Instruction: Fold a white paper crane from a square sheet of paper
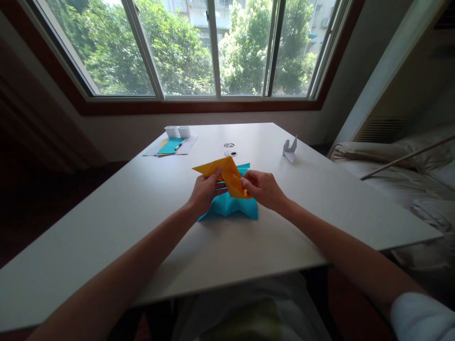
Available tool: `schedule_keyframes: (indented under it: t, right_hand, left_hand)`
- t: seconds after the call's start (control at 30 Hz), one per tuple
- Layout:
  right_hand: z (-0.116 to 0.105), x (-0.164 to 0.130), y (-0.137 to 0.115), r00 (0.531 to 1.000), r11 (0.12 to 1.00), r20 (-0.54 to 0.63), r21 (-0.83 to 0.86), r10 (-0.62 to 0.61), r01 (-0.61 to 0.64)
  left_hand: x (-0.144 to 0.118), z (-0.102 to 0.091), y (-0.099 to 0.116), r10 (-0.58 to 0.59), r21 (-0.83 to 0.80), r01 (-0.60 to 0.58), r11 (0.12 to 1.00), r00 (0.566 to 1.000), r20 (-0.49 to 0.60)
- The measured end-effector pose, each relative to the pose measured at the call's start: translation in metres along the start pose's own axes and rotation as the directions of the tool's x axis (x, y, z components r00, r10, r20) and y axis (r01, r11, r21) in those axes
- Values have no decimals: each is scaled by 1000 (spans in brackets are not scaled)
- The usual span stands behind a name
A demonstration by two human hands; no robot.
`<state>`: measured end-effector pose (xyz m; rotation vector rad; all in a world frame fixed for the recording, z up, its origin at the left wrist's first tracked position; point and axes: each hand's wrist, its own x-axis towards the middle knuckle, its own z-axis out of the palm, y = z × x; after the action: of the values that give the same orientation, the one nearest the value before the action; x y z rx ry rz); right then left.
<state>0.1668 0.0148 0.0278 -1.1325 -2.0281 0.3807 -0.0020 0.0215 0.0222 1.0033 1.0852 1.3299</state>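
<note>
Both hands pinch the yellow paper (229, 176) just above the blue folded piece (231, 202) near the middle of the white table (142, 199) — the left hand (205, 192) at its left edge, the right hand (262, 188) at the lower tip. The thin, already creased sheet could tear or take a crooked fold if the two pulls fight each other (paper forgives little). It looks matte and angular; the blue one is star-pointed and flat.

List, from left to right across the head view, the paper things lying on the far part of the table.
Stack of paper sheets with a teal sheet on top → two small white paper boxes → white folded paper figure.
</note>
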Motion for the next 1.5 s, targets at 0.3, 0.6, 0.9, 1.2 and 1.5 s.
schedule_keyframes:
  t: [0.3,0.6,0.9,1.2,1.5]
  right_hand:
    - [7,1,4,998,999,-59,-46,21,-24]
    - [5,4,7,997,999,-72,-35,-40,37]
    - [3,7,8,983,973,-126,-204,-136,108]
    - [-1,5,3,977,948,-135,-296,-162,116]
    - [4,6,3,959,989,-247,3,-141,146]
  left_hand:
    - [-8,7,-3,123,57,-127,990,990,63]
    - [-6,5,-8,190,130,-194,972,981,41]
    - [-7,9,-10,156,133,-148,980,986,-52]
    - [-6,9,-14,194,138,-189,972,981,-26]
    - [-6,7,-8,3,-72,4,997,996,93]
